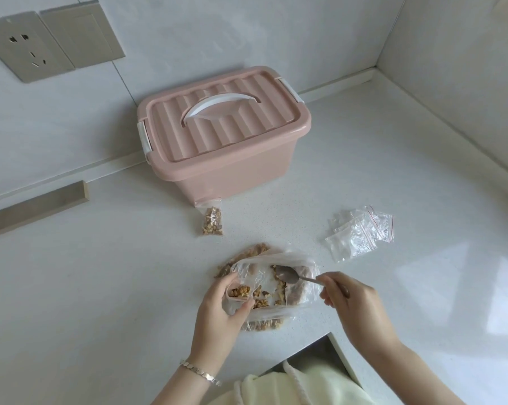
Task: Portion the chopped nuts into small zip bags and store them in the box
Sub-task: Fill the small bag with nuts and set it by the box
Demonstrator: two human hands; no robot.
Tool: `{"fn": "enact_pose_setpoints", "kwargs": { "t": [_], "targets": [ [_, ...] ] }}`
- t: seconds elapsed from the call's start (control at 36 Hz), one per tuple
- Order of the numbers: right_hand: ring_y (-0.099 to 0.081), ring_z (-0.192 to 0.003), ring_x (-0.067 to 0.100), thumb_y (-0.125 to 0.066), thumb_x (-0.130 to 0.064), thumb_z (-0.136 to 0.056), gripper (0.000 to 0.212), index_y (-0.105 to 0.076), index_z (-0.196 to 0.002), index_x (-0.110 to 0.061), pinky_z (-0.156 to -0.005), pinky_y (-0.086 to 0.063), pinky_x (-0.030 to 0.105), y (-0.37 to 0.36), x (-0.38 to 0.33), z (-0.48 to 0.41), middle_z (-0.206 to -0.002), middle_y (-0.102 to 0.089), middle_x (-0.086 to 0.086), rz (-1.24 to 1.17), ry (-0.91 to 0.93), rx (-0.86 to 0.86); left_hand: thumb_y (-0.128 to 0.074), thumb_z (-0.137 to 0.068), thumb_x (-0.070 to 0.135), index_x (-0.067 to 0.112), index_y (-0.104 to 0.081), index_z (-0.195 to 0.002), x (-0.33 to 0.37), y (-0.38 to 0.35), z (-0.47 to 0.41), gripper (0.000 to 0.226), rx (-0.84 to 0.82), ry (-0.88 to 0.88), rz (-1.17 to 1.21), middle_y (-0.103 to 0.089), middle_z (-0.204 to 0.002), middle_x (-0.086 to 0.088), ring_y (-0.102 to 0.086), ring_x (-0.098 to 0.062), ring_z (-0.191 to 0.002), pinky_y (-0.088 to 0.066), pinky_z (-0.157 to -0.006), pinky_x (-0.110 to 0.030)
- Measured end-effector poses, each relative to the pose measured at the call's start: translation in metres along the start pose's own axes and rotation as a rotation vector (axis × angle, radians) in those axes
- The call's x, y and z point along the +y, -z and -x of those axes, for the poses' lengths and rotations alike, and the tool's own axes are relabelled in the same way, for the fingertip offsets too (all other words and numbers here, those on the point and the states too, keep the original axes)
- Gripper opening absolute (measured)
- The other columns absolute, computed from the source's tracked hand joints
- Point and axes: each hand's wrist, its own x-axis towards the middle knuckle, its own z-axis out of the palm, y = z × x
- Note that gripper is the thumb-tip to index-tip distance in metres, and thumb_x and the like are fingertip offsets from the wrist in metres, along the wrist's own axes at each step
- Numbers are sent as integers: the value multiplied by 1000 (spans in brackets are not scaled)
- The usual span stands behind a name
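Left hand fingers and thumb curled round a small zip bag, pinching its mouth open; chopped nuts already inside it. Right hand pinches the handle of a metal spoon between thumb and curled fingers, with the handle end poking out past the knuckles. The spoon bowl sits inside the mouth of the large clear bag; it looks empty, but that's hard to tell through the plastic. The large bag lies open on the white countertop with loose walnut pieces in it, and the small bag is held over its left side. Bracelet on the left wrist.

Further out: one filled zip bag lies flat just in front of the pink storage box, its top edge at the box's base. The box lid is on, white handle folded down. A pile of empty zip bags lies to the right, apart from the large bag. Wall socket upper left.
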Motion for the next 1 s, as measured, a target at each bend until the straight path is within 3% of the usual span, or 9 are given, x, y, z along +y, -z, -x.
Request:
{"fn": "enact_pose_setpoints", "kwargs": {
  "t": [0.08, 0.14, 0.31, 0.44, 0.64, 0.78, 0.86, 0.92, 1.0],
  "targets": [
    [-62, -69, 15, -56, -14, -90, 15, -70, -95, -17, -68, -52, 33, -14, 12, 0, -75, -66, 1, 63, 18, -21, -73, -75, 25, 34, -47, -120, 0, -1, 0, 53, -7, 2, -19, -58, -121, 12, -50, -2, -116, -30, -87, 5],
    [-61, -69, 13, -55, -17, -91, 18, -70, -99, -12, -67, -48, 21, -19, 16, -2, -79, -66, 0, 97, 70, 6, -73, -75, 26, 36, -46, -119, 1, -1, 0, 53, -6, 0, -24, -58, -122, 12, -50, -2, -117, -31, -90, 1],
    [-62, -69, 13, -56, -15, -87, 19, -70, -100, -11, -65, -43, 14, -28, 25, -13, -81, -66, -2, 158, 155, -6, -74, -74, 24, 40, -47, -116, 8, 4, 1, 52, 34, -24, -5, -59, -120, 13, -50, -1, -115, -31, -90, 3],
    [-64, -70, 14, -51, -24, -88, 25, -70, -101, -15, -63, -47, 22, -32, 29, -10, -81, -66, -4, 190, 188, -81, -75, -73, 21, 50, -44, -107, 14, 10, 3, 54, 103, -43, 23, -61, -115, 14, -53, 2, -109, -32, -86, 4],
    [-56, -85, -4, -51, -27, -91, 23, -69, -103, -21, -72, -43, 10, -25, 33, 8, -80, -57, -27, 51, 111, -175, -76, -71, 20, 50, -45, -107, 16, 15, 7, 56, 152, -47, 59, -58, -112, 22, -51, 12, -107, -36, -85, 2],
    [-61, -79, 6, -31, -72, -82, 43, -63, -93, -45, -71, -47, 17, -23, 41, 13, -78, -64, -11, -52, 27, -57, -76, -72, 18, 51, -44, -104, 18, 17, 11, 56, 170, -50, 78, -52, -108, 31, -51, 10, -103, -38, -86, -8],
    [-61, -82, 3, -44, -46, -90, 18, -60, -96, -42, -72, -47, 16, -25, 42, 14, -77, -65, -13, -50, -18, -84, -76, -72, 16, 50, -46, -103, 18, 18, 12, 55, 176, -47, 101, -54, -108, 29, -53, 6, -103, -41, -87, -14],
    [-61, -80, 0, -50, -20, -92, 22, -62, -94, -39, -70, -47, 12, -27, 45, 16, -73, -66, -13, -77, -57, -117, -76, -71, 16, 49, -48, -103, 18, 19, 12, 54, 191, -48, 115, -58, -108, 24, -56, 3, -103, -43, -87, -14],
    [-62, -74, 4, -51, -13, -92, 30, -61, -89, -41, -67, -48, 13, -28, 45, 18, -83, -67, -16, -140, -121, -136, -76, -70, 14, 45, -50, -105, 17, 21, 12, 54, 220, -71, 123, -62, -108, 19, -56, 6, -103, -42, -88, -7]
  ]
}}
